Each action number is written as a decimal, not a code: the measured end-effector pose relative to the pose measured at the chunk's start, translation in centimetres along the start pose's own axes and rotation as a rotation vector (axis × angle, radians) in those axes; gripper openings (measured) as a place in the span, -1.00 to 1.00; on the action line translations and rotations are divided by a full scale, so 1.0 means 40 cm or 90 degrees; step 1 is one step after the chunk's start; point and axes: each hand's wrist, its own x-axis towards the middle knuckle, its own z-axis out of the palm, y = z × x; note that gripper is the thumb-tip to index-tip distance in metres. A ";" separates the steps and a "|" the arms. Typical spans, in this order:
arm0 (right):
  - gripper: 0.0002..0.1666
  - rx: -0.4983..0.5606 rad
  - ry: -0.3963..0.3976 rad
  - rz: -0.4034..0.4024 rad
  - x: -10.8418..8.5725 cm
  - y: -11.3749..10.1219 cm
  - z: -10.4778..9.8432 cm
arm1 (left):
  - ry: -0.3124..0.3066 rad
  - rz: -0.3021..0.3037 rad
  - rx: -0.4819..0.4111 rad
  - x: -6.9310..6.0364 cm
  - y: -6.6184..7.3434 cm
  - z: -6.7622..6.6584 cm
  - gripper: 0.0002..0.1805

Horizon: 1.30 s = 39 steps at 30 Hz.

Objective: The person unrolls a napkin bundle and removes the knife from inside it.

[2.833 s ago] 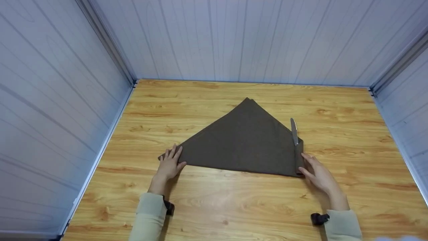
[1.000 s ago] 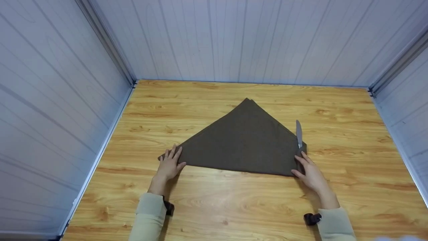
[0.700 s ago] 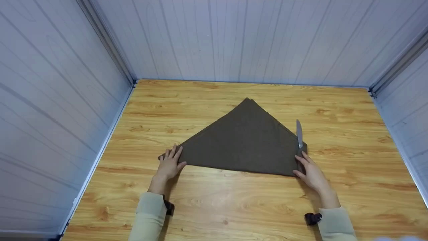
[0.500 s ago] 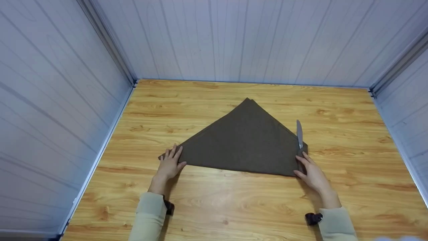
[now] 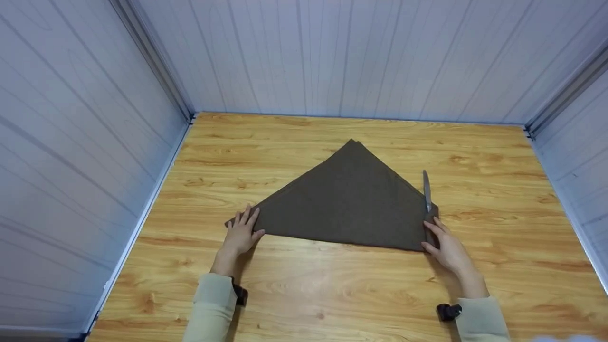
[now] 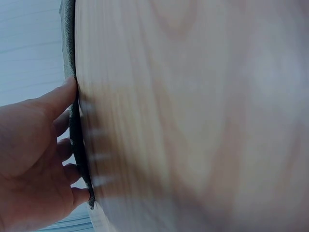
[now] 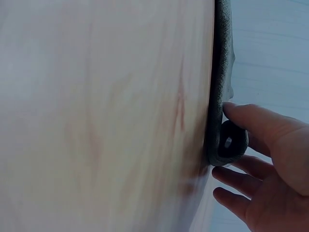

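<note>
A dark brown cloth napkin (image 5: 342, 199), folded into a triangle, lies on the wooden table. Its right corner is rolled around a table knife (image 5: 427, 191), whose blade sticks out toward the far side. Cloth hides the handle, though a pale spot, probably the knife's end (image 7: 228, 142), shows inside the roll in the right wrist view. My right hand (image 5: 450, 249) holds this roll (image 7: 236, 157), thumb on its near-left side and fingers around its right. My left hand (image 5: 240, 236) rests on the napkin's left corner with fingers spread and fairly straight.
Pale panel walls (image 5: 323, 57) bound the wooden table (image 5: 323, 289) at the back and on both sides. A small black wrist camera (image 5: 449, 312) sits at the right cuff, and another wrist camera (image 5: 240, 295) at the left cuff.
Since the earliest frame, the knife and the rolled corner have shifted slightly to the right, and my right fingers have changed position on the roll. The left hand has stayed in place.
</note>
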 end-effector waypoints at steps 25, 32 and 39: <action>-0.34 0.002 0.008 0.035 -0.025 0.025 -0.017 | 0.004 -0.003 0.011 0.003 0.001 0.000 -0.31; -0.35 0.004 0.021 0.033 -0.031 0.029 -0.023 | 0.015 0.013 -0.004 0.004 -0.008 0.005 -0.32; -0.37 0.023 0.046 0.010 -0.041 0.042 -0.025 | 0.023 0.025 -0.038 0.019 -0.047 0.037 -0.27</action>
